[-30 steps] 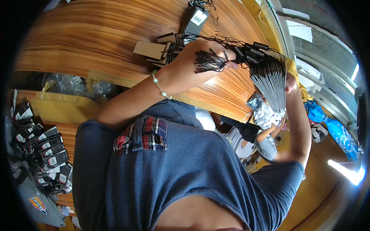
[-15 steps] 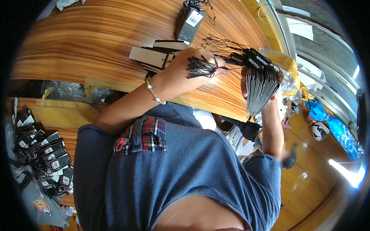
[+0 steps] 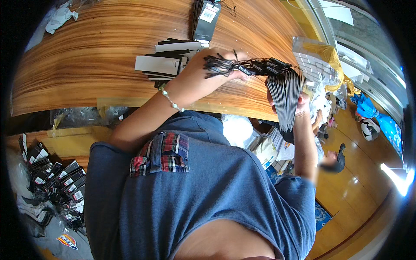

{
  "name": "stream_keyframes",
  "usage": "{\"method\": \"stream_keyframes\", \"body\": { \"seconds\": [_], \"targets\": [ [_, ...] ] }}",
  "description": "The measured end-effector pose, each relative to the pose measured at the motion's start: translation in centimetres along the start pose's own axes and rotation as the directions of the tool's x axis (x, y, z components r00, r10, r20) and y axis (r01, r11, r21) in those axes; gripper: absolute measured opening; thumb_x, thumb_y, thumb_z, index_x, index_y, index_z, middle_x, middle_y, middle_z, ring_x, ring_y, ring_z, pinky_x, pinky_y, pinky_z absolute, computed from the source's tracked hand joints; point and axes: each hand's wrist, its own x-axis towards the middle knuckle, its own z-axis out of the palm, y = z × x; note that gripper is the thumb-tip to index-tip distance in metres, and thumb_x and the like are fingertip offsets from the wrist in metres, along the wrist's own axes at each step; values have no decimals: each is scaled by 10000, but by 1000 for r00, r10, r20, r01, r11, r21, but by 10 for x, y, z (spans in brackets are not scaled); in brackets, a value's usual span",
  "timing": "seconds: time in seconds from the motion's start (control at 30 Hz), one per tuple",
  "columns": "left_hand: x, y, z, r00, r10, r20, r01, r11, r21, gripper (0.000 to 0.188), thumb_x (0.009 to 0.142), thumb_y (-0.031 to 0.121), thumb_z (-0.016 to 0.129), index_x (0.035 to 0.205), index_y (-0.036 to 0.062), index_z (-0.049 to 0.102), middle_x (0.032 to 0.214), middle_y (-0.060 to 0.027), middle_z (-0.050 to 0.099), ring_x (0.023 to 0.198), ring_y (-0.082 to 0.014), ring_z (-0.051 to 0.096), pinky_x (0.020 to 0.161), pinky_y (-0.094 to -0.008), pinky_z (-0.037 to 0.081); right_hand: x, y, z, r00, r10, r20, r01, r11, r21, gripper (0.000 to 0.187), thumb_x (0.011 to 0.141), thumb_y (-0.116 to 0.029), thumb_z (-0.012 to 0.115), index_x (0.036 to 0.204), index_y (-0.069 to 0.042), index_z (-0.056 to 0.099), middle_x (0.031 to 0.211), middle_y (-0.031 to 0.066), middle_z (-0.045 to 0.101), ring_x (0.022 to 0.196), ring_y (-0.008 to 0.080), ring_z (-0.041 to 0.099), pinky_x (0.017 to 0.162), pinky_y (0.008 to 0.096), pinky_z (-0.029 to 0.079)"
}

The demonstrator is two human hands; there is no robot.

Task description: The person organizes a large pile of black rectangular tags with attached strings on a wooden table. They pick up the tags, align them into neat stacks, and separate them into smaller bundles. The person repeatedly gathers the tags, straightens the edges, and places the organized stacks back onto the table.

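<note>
My right hand (image 3: pixel 302 105) is closed around a thick stack of hang tags (image 3: pixel 284 102), held edge-on and fanned wider at the top. Black cords (image 3: pixel 264 67) with small plastic seals run left from the top of this stack. My left hand (image 3: pixel 197 80), wearing a beaded bracelet, is closed on the cords, and their looped ends stick out over its back. Its fingertips are partly hidden. Beyond my left hand, loose black and white tags (image 3: pixel 158 63) lie spread on the wooden table (image 3: pixel 108 39).
Another bundle of dark tags (image 3: pixel 204 24) lies at the table's far side. Clear plastic and yellow tape (image 3: pixel 327 65) sit by the right edge. Many tags (image 3: pixel 65 182) are heaped lower left, beside a grey garment (image 3: pixel 60 238). A person (image 3: pixel 333 162) is at the right.
The loose cords that spread beyond the stack are now drawn in towards my left hand. The stack has tipped more upright and sits slightly further left in view.
</note>
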Motion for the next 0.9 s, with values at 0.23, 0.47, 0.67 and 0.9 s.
{"method": "stream_keyframes", "body": {
  "seconds": [0.23,0.47,0.67,0.9],
  "targets": [
    [6,23,-23,906,-299,300,391,862,-322,445,866,376,467,596,23,495,533,-25,433,519,-93,396,534,-240,349,-5,-65,33,947,78,-312,-205,895,-396,730,553,-284,683,1132,69,413,930,266,552,831,358,580,685,406,509],
    [0,20,-25,880,-238,411,432,761,-484,383,745,423,629,760,58,513,460,64,363,407,-14,293,391,-180,176,25,-120,104,932,79,-354,-265,815,-515,696,644,-352,663,1118,101,426,857,287,565,669,300,624,528,351,550],
    [-2,16,-16,918,-193,346,395,380,-836,635,651,502,681,1005,31,445,497,76,327,414,-16,275,394,-177,163,74,-115,175,954,182,-240,-297,698,-651,804,648,-456,658,1149,105,375,875,262,503,751,270,584,495,305,554],
    [-22,4,-18,946,-265,187,245,203,-948,530,652,590,627,639,109,405,529,53,289,469,-55,267,437,-216,225,71,-69,194,928,291,-232,-367,817,-445,777,649,-316,675,1183,113,308,924,357,471,804,420,570,520,444,555]
  ]
}}
